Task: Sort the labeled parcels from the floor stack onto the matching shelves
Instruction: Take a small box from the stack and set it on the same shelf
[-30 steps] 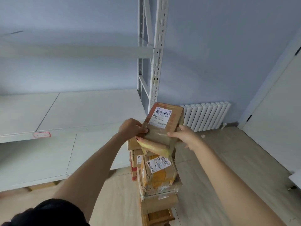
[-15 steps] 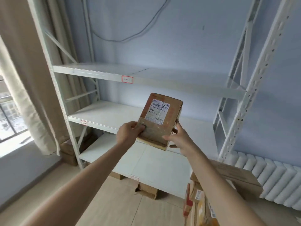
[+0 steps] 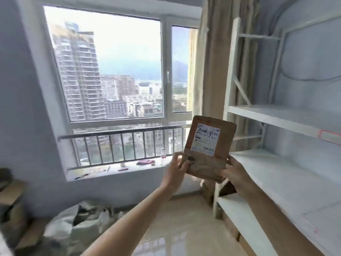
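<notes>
A bare room in a high-rise flat, used as a parcel storeroom. A large window (image 3: pixel 114 71) looks out on tall apartment towers (image 3: pixel 79 74) and distant hills, with a metal railing (image 3: pixel 125 143) across its lower part. A beige curtain (image 3: pixel 212 61) hangs beside it. White metal shelves (image 3: pixel 276 119) stand along the pale blue wall on the right, one edge carrying a red-bordered tag (image 3: pixel 330 136). The floor is glossy tile (image 3: pixel 184 228). Flattened cardboard (image 3: pixel 13 193) and crumpled plastic bags (image 3: pixel 77 218) lie below the sill.
</notes>
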